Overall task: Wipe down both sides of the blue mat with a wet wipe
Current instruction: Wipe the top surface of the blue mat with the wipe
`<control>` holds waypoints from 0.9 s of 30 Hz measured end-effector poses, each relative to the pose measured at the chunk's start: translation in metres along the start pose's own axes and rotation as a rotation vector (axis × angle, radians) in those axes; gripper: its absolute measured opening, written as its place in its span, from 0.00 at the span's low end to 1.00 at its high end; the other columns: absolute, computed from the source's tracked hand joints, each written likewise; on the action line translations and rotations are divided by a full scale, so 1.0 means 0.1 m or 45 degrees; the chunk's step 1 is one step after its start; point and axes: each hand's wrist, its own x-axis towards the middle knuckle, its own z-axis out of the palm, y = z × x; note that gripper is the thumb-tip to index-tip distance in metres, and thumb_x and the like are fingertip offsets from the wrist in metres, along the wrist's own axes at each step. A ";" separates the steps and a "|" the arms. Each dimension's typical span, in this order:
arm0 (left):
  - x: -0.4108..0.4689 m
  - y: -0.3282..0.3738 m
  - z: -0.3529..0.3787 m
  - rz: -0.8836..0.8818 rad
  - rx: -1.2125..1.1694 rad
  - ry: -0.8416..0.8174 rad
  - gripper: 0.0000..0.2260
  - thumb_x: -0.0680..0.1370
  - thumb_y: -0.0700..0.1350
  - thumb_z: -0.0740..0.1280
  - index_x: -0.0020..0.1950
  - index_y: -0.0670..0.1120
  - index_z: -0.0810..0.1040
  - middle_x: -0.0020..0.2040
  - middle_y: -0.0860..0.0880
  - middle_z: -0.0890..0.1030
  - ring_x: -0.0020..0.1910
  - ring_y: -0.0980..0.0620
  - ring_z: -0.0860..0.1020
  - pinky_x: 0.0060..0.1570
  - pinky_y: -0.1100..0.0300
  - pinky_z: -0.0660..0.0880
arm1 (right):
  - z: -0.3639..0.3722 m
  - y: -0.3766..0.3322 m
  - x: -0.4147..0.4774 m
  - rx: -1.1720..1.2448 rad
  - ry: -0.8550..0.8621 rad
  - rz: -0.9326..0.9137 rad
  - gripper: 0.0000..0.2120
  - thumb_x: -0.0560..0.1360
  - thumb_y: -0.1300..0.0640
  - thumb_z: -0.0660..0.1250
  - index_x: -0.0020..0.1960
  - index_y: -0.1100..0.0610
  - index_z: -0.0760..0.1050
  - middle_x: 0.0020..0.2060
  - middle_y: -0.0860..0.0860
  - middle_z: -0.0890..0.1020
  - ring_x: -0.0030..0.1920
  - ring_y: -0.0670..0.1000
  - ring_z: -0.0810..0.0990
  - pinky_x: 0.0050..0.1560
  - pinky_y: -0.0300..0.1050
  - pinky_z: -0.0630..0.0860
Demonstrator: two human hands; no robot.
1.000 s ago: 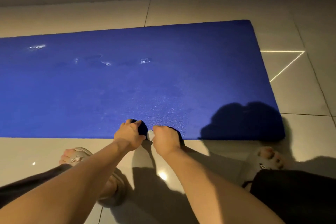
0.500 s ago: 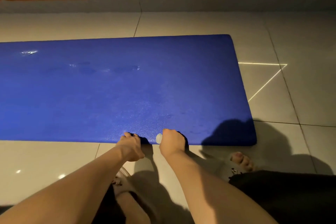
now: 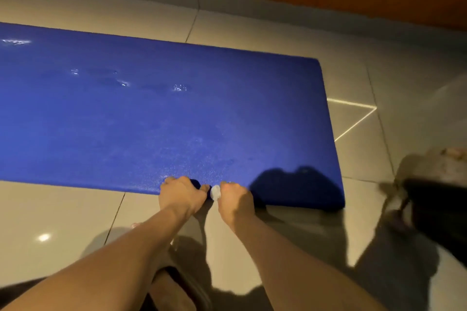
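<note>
The blue mat (image 3: 161,118) lies flat on the tiled floor (image 3: 63,214), filling the left and centre of the frame, with wet patches glinting toward the upper left. At its near edge, the left hand (image 3: 180,194) and right hand (image 3: 235,199) both curl closed around the rim, the right also pinching the balled wet wipe (image 3: 215,192). It looks like the flip step: next they need to lift and turn the mat over.
</note>
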 end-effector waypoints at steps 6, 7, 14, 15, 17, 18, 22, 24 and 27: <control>0.03 0.22 0.28 -0.190 0.131 0.091 0.27 0.76 0.61 0.61 0.57 0.38 0.79 0.65 0.31 0.70 0.65 0.34 0.68 0.59 0.46 0.75 | 0.15 0.30 0.07 0.019 0.140 -0.207 0.09 0.78 0.62 0.64 0.58 0.56 0.74 0.54 0.55 0.81 0.54 0.58 0.81 0.42 0.49 0.68; 0.05 0.24 0.28 -0.209 0.111 0.096 0.26 0.76 0.61 0.61 0.57 0.38 0.79 0.64 0.31 0.70 0.64 0.34 0.68 0.58 0.45 0.75 | 0.14 0.36 0.08 0.028 0.136 -0.233 0.10 0.78 0.63 0.65 0.59 0.56 0.74 0.55 0.55 0.81 0.55 0.59 0.81 0.43 0.50 0.69; 0.12 0.43 0.21 -0.370 0.037 0.109 0.25 0.78 0.59 0.61 0.60 0.39 0.78 0.64 0.30 0.73 0.65 0.32 0.69 0.56 0.47 0.74 | 0.03 1.01 -0.03 -0.128 0.125 -0.329 0.08 0.77 0.62 0.64 0.54 0.53 0.75 0.52 0.52 0.80 0.50 0.56 0.82 0.39 0.47 0.68; 0.10 0.45 0.22 -0.387 0.042 0.120 0.26 0.78 0.59 0.60 0.60 0.38 0.78 0.64 0.30 0.72 0.66 0.33 0.69 0.59 0.47 0.74 | 0.02 1.16 -0.06 -0.135 0.115 -0.335 0.07 0.75 0.62 0.66 0.50 0.51 0.74 0.47 0.50 0.79 0.45 0.55 0.81 0.36 0.45 0.65; 0.07 0.46 0.22 -0.402 0.016 0.139 0.25 0.79 0.59 0.60 0.60 0.38 0.79 0.65 0.32 0.71 0.66 0.34 0.69 0.60 0.47 0.74 | 0.05 1.40 -0.08 -0.221 0.136 -0.420 0.16 0.65 0.62 0.75 0.37 0.49 0.68 0.32 0.48 0.71 0.28 0.52 0.72 0.26 0.41 0.53; 0.04 0.45 0.23 -0.404 -0.016 0.144 0.24 0.79 0.58 0.60 0.59 0.39 0.79 0.65 0.33 0.71 0.66 0.36 0.69 0.57 0.49 0.75 | 0.05 1.48 -0.06 -0.251 0.136 -0.449 0.22 0.60 0.63 0.77 0.34 0.49 0.64 0.29 0.48 0.65 0.24 0.52 0.63 0.25 0.40 0.44; -0.01 0.31 0.14 -0.261 0.004 0.049 0.25 0.75 0.63 0.65 0.56 0.42 0.79 0.62 0.39 0.72 0.63 0.41 0.70 0.48 0.52 0.74 | 0.08 1.42 0.10 -0.312 0.034 -0.554 0.08 0.73 0.59 0.67 0.41 0.49 0.69 0.36 0.47 0.71 0.35 0.51 0.75 0.29 0.38 0.52; -0.01 0.21 0.02 -0.191 0.021 -0.068 0.27 0.69 0.71 0.68 0.48 0.47 0.78 0.56 0.42 0.74 0.58 0.44 0.73 0.46 0.54 0.74 | 0.08 1.24 0.23 -0.310 0.010 -0.643 0.05 0.79 0.58 0.62 0.51 0.51 0.75 0.47 0.50 0.78 0.46 0.54 0.80 0.36 0.43 0.64; -0.02 0.08 -0.05 -0.140 0.061 -0.169 0.30 0.62 0.75 0.70 0.44 0.50 0.74 0.50 0.47 0.75 0.55 0.47 0.73 0.43 0.55 0.73 | 0.05 0.83 0.38 -0.168 0.025 -0.763 0.05 0.80 0.58 0.63 0.52 0.52 0.76 0.47 0.50 0.78 0.47 0.56 0.79 0.39 0.46 0.64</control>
